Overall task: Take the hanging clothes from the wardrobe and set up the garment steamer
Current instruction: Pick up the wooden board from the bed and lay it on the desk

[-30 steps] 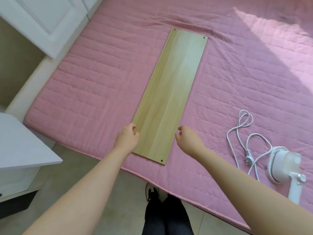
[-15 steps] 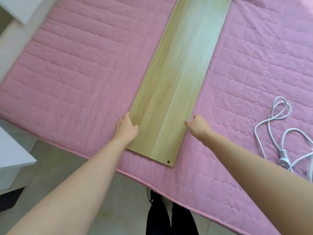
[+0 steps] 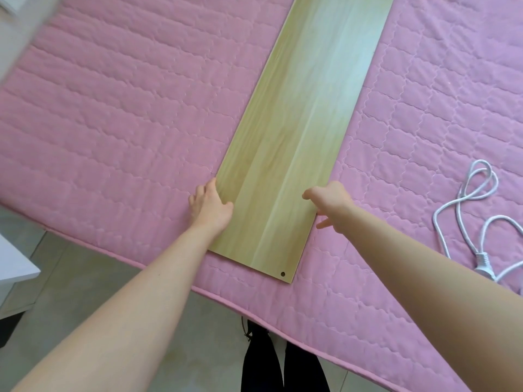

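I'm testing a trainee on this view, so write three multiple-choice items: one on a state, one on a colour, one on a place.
1. How does the board lie?
A. flat on the bed cover
B. upright against a wall
C. held up in the air

2. What colour is the bed cover?
A. blue
B. pink
C. grey

3. Where is the white cord?
A. on the board
B. on the floor
C. on the bed cover, right of the board

Answers:
1 A: its near end lies level on the quilting.
2 B: the quilting is pink all over.
3 C: it loops on the cover, apart from the board.
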Tool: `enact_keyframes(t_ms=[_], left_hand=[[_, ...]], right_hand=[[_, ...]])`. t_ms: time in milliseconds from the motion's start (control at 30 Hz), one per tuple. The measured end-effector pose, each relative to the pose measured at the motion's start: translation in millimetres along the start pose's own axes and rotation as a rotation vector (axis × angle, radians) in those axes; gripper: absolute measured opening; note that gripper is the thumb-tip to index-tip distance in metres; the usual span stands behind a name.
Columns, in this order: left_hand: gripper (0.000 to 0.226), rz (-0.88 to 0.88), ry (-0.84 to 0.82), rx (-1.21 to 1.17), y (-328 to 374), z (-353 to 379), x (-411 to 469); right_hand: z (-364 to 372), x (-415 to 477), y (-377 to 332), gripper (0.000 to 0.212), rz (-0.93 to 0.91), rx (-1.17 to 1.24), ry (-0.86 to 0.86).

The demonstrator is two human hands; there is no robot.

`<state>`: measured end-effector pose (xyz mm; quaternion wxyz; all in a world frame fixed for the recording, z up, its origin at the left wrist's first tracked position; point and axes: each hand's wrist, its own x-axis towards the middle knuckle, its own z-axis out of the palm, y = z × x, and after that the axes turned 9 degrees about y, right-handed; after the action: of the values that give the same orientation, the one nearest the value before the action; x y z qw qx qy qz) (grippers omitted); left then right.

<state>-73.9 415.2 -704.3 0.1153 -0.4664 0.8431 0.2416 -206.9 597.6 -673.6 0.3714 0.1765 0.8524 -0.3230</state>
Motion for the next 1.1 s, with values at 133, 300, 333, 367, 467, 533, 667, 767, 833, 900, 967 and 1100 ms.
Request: enact_keyframes(t_ms=[133, 300, 333, 367, 467, 533, 667, 767, 833, 900, 967, 1100], left_hand=[[0.069, -0.023, 0.004, 0.049, -9, 0, -7], [0.070, -0.005, -0.048, 0.203, -40, -3, -29], [0.070, -0.001, -0.065, 0.223, -49, -4, -34], [0.068, -0.006, -0.083, 0.237, -57, -5, -39], [0.062, -0.014, -0.144, 0.310, -78, -10, -52], [0.057, 0.004, -0.212, 0.373, -89, -13, -60], [0.052, 0.015, -0.281, 0.430, -97, -18, -62], [0.048, 0.020, -0.229, 0.341, -83, -20, -46], [0.047, 0.030, -0.200, 0.252, -67, -18, -27], [0.050, 0.065, -0.190, 0.218, -50, -14, -9], [0.053, 0.102, -0.174, 0.198, -31, -11, 9], [0.058, 0.122, -0.119, 0.109, 8, -11, 35]], right_hand=[[4, -14, 8, 0.019, 0.042, 0.026, -0.019], [19, -39, 38, 0.051, 0.145, 0.131, -0.056], [22, -45, 48, 0.056, 0.164, 0.170, -0.067], [25, -52, 57, 0.057, 0.185, 0.198, -0.080], [36, -68, 84, 0.050, 0.228, 0.209, -0.145], [43, -78, 99, 0.048, 0.260, 0.178, -0.200], [43, -78, 109, 0.035, 0.320, 0.177, -0.251], [36, -57, 97, 0.014, 0.277, 0.149, -0.210], [30, -41, 82, 0.010, 0.226, 0.141, -0.178], [23, -25, 63, 0.005, 0.194, 0.160, -0.143], [13, -8, 44, 0.002, 0.180, 0.188, -0.092], [-4, 20, 14, 0.011, 0.094, 0.230, -0.018]])
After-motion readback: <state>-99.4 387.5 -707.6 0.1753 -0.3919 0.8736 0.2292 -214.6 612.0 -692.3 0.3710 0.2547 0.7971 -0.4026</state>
